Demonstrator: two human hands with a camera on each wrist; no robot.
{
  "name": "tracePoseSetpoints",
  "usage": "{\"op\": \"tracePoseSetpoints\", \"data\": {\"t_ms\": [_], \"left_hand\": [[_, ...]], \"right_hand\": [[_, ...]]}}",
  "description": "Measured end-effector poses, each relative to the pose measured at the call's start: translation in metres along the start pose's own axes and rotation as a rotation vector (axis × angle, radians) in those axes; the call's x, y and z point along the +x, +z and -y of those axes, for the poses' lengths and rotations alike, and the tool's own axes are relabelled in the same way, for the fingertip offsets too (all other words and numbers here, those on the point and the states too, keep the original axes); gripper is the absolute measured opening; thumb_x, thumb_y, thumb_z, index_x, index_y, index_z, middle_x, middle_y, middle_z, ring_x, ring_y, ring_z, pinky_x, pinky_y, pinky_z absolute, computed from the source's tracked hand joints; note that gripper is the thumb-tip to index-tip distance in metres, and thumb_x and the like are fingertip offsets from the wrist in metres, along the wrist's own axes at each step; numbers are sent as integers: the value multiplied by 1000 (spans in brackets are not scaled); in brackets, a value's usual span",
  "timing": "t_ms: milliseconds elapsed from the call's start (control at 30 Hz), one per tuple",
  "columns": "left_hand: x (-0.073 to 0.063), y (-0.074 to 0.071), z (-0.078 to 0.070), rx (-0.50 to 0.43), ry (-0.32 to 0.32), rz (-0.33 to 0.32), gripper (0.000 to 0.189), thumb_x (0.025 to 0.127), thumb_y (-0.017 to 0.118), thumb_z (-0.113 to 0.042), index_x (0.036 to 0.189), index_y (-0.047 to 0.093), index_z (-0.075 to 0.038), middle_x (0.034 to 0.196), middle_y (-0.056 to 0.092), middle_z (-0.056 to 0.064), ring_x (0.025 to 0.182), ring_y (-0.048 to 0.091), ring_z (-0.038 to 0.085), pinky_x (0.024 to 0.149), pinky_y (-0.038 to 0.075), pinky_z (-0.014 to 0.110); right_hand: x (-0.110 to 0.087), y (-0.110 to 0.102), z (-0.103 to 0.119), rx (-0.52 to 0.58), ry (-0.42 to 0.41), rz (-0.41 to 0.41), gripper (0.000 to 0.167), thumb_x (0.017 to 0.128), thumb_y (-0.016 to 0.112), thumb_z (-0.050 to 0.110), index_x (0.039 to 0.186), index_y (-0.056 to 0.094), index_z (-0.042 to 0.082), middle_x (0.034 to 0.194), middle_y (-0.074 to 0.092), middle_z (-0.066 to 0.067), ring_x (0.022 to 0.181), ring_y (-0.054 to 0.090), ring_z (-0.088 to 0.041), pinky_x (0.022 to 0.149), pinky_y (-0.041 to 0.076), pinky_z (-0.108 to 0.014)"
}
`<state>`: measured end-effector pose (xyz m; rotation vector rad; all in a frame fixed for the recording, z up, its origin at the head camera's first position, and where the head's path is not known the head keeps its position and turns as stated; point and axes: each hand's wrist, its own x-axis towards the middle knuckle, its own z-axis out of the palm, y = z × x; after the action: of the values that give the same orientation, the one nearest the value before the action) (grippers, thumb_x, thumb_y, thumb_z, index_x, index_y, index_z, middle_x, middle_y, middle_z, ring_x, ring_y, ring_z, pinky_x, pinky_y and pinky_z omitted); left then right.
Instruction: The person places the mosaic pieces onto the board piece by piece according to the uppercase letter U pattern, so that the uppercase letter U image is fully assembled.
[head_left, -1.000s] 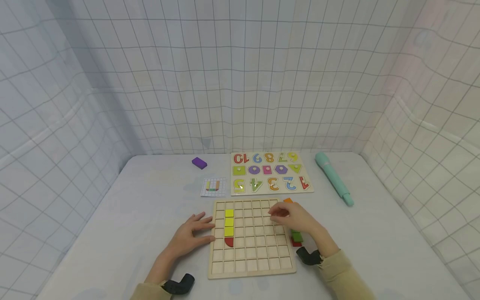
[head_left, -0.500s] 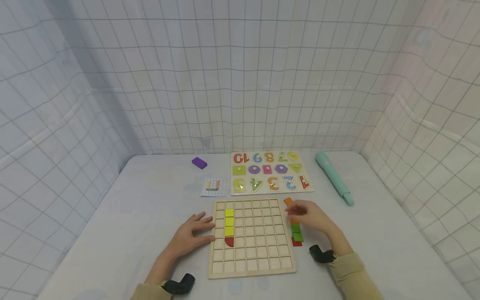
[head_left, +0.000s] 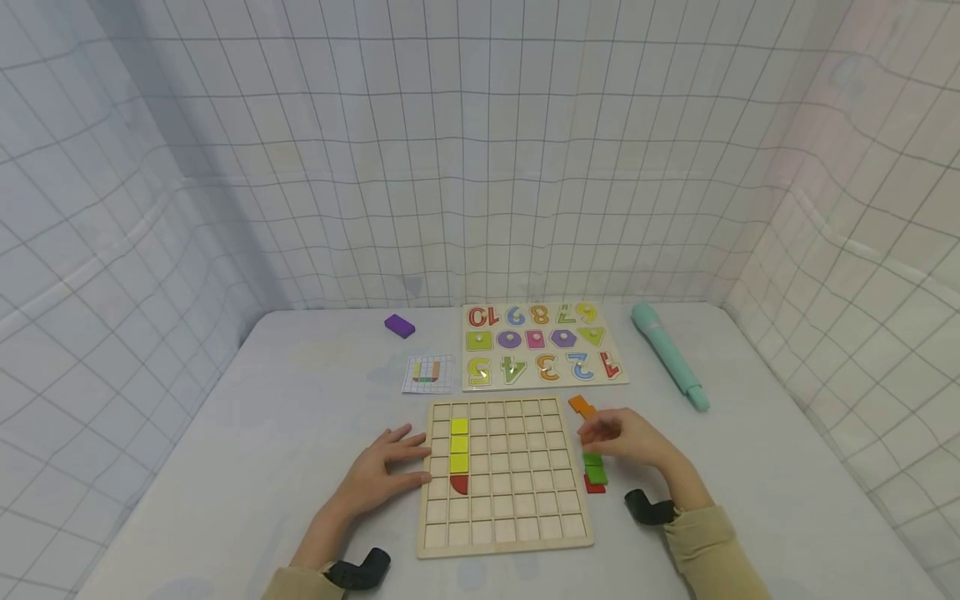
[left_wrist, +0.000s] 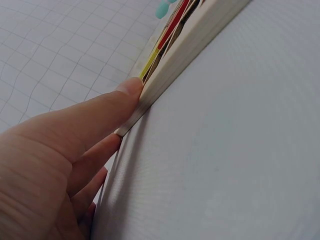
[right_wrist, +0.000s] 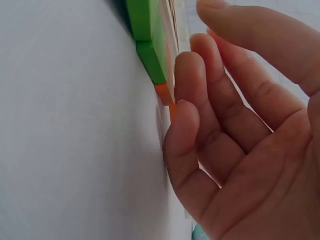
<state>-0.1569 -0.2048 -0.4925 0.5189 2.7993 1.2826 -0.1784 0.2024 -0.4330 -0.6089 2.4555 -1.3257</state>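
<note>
My left hand (head_left: 378, 473) rests on the table with relaxed, spread fingers, its fingertips at the left edge of a wooden grid board (head_left: 506, 549). In the left wrist view, its thumb touches the rim (left_wrist: 175, 70). Three yellow square tiles (head_left: 459, 444) form a column in the board, with a red quarter-circle piece (head_left: 460, 484) below them. Just right of the board, my right hand (head_left: 630, 435) hovers over a row of loose pieces, fingers loosely bent and nothing between them. Orange tiles (head_left: 579, 405), green tiles (head_left: 595, 471) and a red piece (head_left: 596, 488) show around it; the hand hides part of the row.
A pattern card (head_left: 427, 374) lies behind the board, beside a number-and-shape puzzle (head_left: 545, 346). A purple block (head_left: 400, 326) sits farther back left. Toward the right lies a teal tube (head_left: 670, 357). Grid-patterned cloth walls (head_left: 480, 167) enclose the table.
My right hand has moved off the board's right side, rightward to the loose pieces, then slightly down along the row. The left hand has stayed at the board's edge.
</note>
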Motion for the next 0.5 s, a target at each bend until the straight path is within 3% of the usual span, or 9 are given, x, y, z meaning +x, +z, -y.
{"op": "tracePoseSetpoints", "data": {"t_ms": [267, 500], "left_hand": [[0, -1, -1, 1, 0, 2, 46, 75, 77, -41, 112, 71, -16, 130, 57, 2, 137, 29, 30, 116, 15, 49], [-1, 0, -2, -2, -19, 4, 46, 74, 77, -41, 112, 71, -16, 131, 57, 1, 137, 28, 30, 116, 15, 49]], "right_hand": [[1, 1, -8, 4, 6, 4, 19, 82, 70, 5, 98, 66, -4, 90, 66, -14, 77, 58, -23, 66, 50, -22], [9, 3, -41, -22, 21, -4, 19, 81, 73, 13, 98, 69, 4, 90, 67, -5, 75, 57, -16, 65, 50, -23]]}}
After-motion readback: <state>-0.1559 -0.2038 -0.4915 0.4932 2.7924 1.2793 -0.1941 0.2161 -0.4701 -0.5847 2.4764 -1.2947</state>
